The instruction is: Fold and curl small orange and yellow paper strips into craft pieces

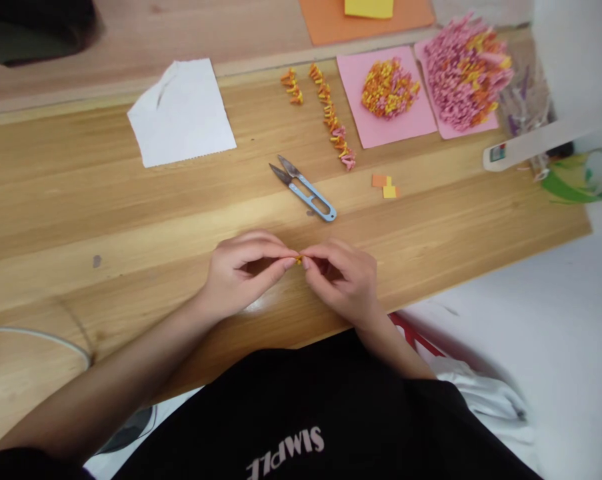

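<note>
My left hand and my right hand meet fingertip to fingertip above the wooden table. Both pinch one tiny yellow-orange piece, mostly covered by the fingertips. Just beyond the hands lie blue-handled thread snips, blades pointing to the upper left. Small orange and yellow paper pieces are to the right of the snips. Farther back, a row of small orange, yellow and pink twisted pieces runs beside a shorter orange group.
A yellow-orange pile rests on pink paper; a larger pink pile is beside it. White paper lies back left, orange paper at the back. Green tape is at the right, a cable at the left.
</note>
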A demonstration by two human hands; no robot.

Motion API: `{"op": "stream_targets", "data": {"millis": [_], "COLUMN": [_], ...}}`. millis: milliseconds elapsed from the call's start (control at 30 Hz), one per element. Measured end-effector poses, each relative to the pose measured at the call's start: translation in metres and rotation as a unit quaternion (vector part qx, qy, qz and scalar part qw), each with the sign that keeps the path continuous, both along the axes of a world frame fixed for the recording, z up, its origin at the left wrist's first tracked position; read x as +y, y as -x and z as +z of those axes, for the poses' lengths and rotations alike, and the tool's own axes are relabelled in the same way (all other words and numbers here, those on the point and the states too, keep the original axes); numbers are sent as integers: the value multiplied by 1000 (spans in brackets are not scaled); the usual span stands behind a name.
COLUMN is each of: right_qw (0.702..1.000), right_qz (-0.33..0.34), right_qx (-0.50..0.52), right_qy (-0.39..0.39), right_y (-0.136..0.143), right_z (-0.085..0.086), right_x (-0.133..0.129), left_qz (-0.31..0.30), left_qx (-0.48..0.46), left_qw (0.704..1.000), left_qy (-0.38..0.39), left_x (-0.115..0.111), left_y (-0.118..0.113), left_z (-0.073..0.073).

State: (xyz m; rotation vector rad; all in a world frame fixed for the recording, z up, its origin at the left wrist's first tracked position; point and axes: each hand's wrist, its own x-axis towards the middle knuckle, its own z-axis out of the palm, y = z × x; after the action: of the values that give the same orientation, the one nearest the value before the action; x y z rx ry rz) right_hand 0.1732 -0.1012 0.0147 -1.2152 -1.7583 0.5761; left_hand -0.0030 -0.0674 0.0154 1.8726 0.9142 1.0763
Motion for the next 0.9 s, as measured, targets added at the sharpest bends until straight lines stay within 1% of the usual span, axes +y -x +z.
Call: {"op": "stream_targets", "data": {"millis": [200, 400, 600, 900], "right_qw": [1000, 1000, 1000, 1000], "right_qz": [4, 1, -4, 0], "right_qx": [-6, -6, -8, -5], "right_qy": [-4, -3, 0, 4], "right_y": [0, 0, 0, 0], "right_z": [0, 0, 0, 1], "right_x": [0, -1, -1, -1], "left_qz": [-2, -21, -27, -7], "left_qx": [-9, -22, -24, -8], "left_qw": [1000, 999, 999, 1000], "left_qy": [-1, 12, 7, 1], "left_x": [0, 0, 1, 0], "left_y": [0, 1, 1, 0], "left_z": [0, -1, 0, 0]}}
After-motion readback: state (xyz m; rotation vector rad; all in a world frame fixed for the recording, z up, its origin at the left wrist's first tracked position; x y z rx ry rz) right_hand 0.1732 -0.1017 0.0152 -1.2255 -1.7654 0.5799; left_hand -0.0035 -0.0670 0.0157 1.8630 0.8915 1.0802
